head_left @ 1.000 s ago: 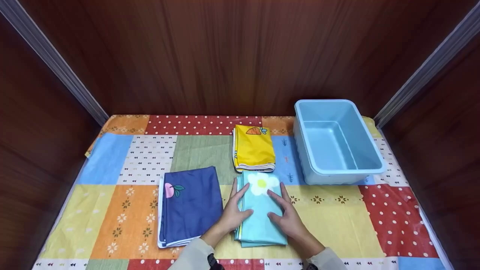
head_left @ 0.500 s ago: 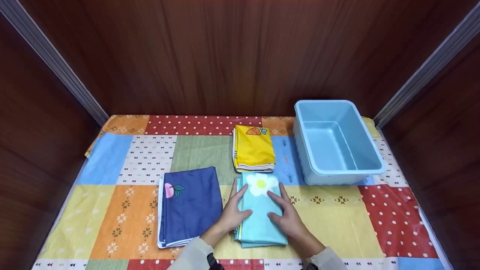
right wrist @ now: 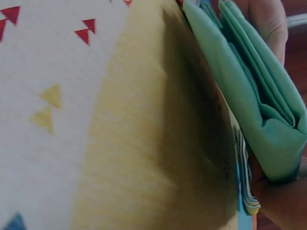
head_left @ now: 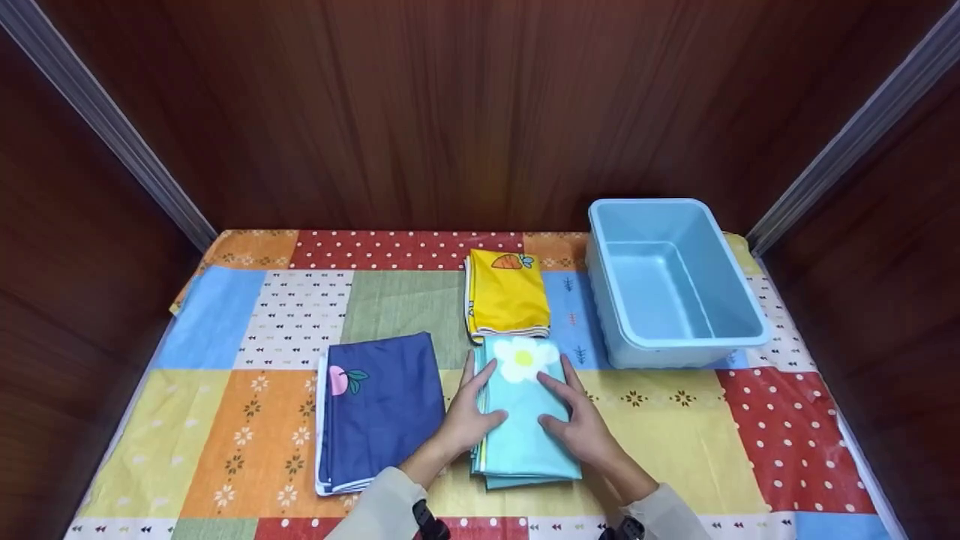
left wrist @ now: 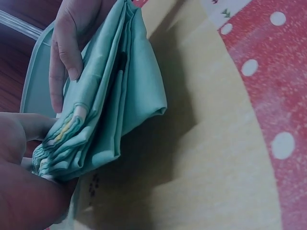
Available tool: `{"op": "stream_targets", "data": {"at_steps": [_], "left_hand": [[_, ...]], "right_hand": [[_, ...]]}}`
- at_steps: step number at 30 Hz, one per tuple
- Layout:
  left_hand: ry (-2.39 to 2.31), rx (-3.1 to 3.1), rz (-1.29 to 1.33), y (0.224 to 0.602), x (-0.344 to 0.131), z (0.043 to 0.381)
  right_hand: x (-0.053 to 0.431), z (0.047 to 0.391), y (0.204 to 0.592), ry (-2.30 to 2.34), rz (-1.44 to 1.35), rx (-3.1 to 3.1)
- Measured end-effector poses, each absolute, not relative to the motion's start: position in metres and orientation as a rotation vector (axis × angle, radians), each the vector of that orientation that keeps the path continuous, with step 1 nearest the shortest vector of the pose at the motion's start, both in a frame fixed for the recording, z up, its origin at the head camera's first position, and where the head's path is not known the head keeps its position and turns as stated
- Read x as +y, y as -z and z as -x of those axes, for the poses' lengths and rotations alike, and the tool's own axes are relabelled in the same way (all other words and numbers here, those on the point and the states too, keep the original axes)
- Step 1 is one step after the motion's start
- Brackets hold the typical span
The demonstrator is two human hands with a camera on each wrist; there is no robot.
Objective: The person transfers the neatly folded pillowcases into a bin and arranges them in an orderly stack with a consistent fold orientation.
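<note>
A folded turquoise cloth with a white daisy print is held between my two hands, its layers showing at the edges. My left hand grips its left side, thumb on top and fingers along the edge. From the other side my right hand holds it the same way. Both wrist views show the cloth's near end raised off the tablecloth, with a shadow below. To the left lies a folded navy cloth with a pink fruit print. Just beyond the turquoise one is a folded yellow cloth with a carrot print.
A light blue plastic bin, with nothing inside, stands at the back right. A patchwork tablecloth covers the table. Dark wood-grain panels enclose the back and both sides.
Both hands have lifted the turquoise cloth slightly and shifted it a little away from me. The navy cloth, yellow cloth and bin stay where they were.
</note>
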State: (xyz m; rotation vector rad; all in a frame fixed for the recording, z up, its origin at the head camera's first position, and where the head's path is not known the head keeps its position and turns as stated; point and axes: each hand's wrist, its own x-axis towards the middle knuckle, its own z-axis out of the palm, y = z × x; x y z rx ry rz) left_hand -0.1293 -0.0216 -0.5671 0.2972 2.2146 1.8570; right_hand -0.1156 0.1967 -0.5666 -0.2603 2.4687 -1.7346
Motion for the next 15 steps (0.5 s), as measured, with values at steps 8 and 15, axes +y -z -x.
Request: {"op": "stream_targets", "data": {"at_steps": [8, 15], "left_hand": [[-1.839, 2.237, -0.292, 0.556, -0.022, 0.133], [-1.846, 2.247, -0.301, 0.547, -0.022, 0.136]], "right_hand": [[0.197, 0.120, 0.554, 1.727, 0.264, 2.470], [0.198, 0.123, 0.542, 1.722, 0.272, 2.483]]}}
